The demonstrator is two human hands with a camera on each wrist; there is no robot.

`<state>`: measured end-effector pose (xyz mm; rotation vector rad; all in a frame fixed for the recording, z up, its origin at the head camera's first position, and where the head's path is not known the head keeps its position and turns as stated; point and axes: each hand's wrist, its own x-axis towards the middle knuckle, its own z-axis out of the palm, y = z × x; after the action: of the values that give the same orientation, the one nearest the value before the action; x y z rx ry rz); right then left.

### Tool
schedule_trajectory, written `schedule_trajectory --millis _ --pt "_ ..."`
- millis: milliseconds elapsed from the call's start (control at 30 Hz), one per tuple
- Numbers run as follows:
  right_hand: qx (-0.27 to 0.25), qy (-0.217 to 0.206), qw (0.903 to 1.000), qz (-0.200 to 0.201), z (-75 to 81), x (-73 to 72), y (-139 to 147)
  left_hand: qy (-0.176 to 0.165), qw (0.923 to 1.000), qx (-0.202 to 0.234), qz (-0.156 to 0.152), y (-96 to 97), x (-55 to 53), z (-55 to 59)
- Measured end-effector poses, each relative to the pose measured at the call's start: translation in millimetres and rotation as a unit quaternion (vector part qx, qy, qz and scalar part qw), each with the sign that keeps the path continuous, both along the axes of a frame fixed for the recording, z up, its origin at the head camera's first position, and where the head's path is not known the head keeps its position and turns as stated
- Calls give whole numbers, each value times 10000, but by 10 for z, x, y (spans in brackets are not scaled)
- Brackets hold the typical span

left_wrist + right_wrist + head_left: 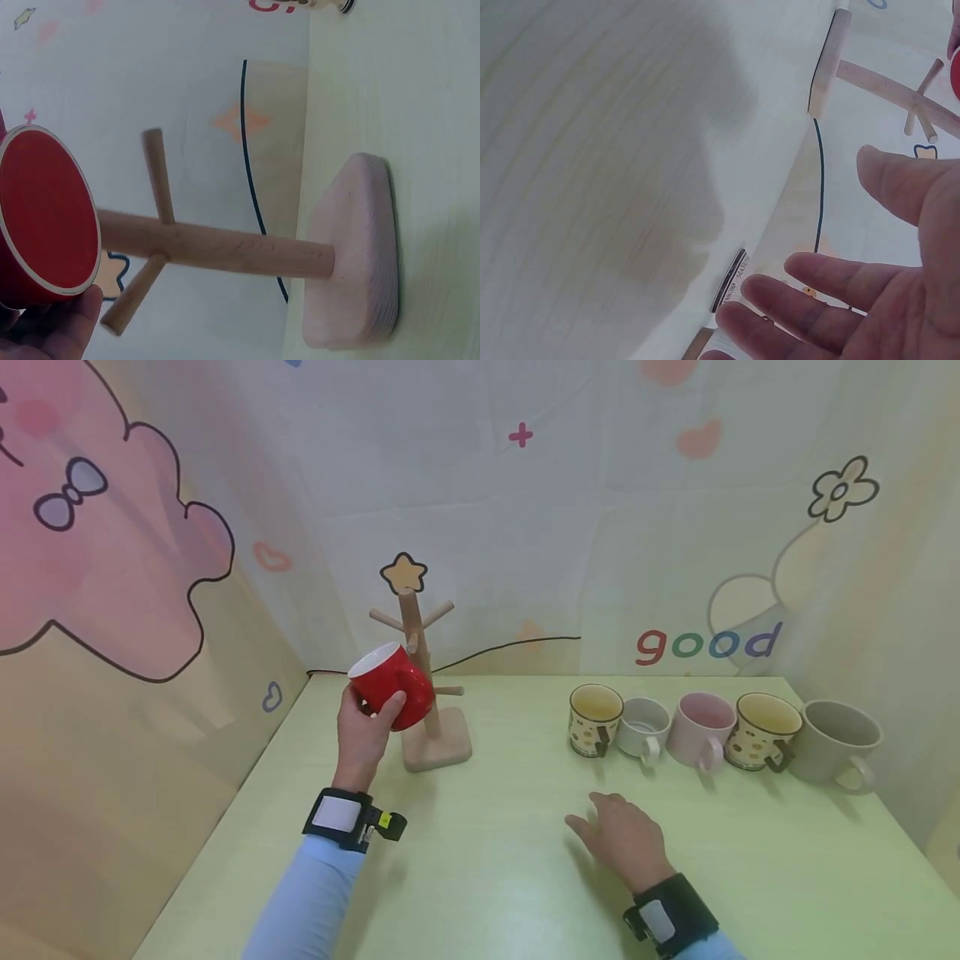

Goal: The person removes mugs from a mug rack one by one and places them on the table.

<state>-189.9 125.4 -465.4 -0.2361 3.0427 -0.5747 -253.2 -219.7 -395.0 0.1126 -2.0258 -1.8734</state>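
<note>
My left hand (pixel 362 735) grips a red mug (pixel 392 687) with a white inside, tilted in the air just in front of a wooden mug tree (pixel 438 745). In the left wrist view the mug's red base (pixel 49 210) faces the camera, and the post with its pegs (pixel 157 176) stands beyond it. The mug hides part of the post in the head view. My right hand (pixel 624 839) hovers over the table, holding nothing, its fingers relaxed and spread; its open palm (pixel 900 322) shows in the right wrist view.
Along the table's back right stand a patterned mug (pixel 595 718), a white cup (pixel 642 727), a pink mug (pixel 701 731), another patterned mug (pixel 761 731) and a large grey mug (pixel 832 743). A printed curtain (pixel 480 527) hangs behind the pale table (pixel 480 860).
</note>
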Motion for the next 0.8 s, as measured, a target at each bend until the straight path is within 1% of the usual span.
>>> schedule_trajectory --millis 67,167,267,333,533,700,800 --pt "0 -3 10000 0 -1 -3 -1 48 9999 -96 -43 51 8 0" --pt "-26 13 10000 1 -3 -9 -3 101 9997 -206 -5 100 23 -23" --pt "-73 68 9999 12 1 -12 -4 92 9996 -278 40 120 37 -73" --pt "-85 120 9999 33 8 -16 -6 51 9995 -315 7 127 46 -117" --pt "-125 251 9996 59 46 -15 -18 -89 9984 -491 -258 189 64 -239" --pt "-151 345 9992 90 84 -9 -36 -53 9958 -745 -531 309 63 -319" --pt "-170 389 9990 131 107 -9 -49 -43 9940 -887 -644 399 56 -357"
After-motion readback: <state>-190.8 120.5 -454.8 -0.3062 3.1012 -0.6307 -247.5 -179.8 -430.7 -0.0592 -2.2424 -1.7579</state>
